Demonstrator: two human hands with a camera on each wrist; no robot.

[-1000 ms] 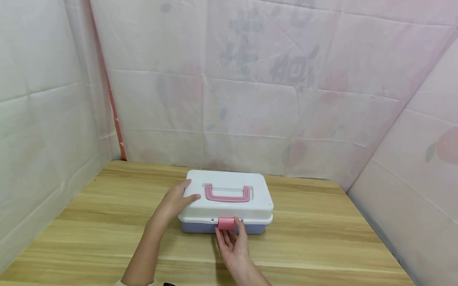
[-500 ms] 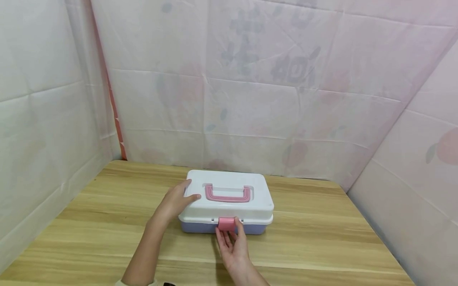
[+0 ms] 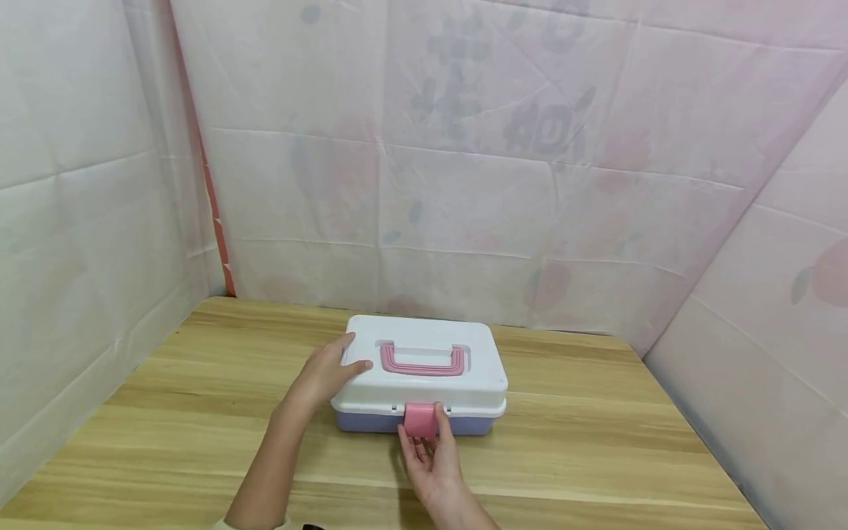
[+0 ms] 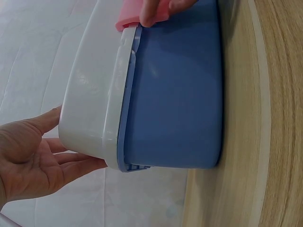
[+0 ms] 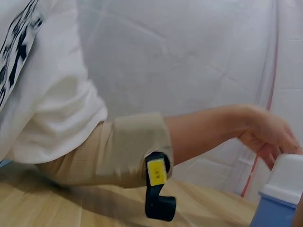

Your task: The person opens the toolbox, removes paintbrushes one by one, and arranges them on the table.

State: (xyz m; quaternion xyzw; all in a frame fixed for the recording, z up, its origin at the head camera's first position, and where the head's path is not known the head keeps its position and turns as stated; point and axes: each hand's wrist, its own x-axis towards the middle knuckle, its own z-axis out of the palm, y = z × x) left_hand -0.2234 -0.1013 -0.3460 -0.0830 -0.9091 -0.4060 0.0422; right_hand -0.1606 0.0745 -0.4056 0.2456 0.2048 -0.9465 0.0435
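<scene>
A plastic storage box (image 3: 424,394) with a white lid and blue-purple base stands on the table, lid down. On its top lies a pink carrying handle (image 3: 424,368), folded flat. My left hand (image 3: 324,374) rests at the lid's left end, thumb on top and fairly straight fingers along the side, as the left wrist view shows. At the front, my right hand (image 3: 433,464) pinches the pink latch (image 3: 420,419) between its thumb and fingers, the latch's lower edge tilted outward. Parts of the right fingers are hidden behind the latch.
The wooden table (image 3: 596,442) extends on both sides of the box. Pale printed curtain sheets (image 3: 464,199) hang behind and at both sides. A black strap device with a yellow label (image 5: 157,172) sits on the left sleeve.
The latch's lower edge has swung out from the box front, so more of the latch shows. The right fingers have shifted slightly with it. The left hand and box stay in place.
</scene>
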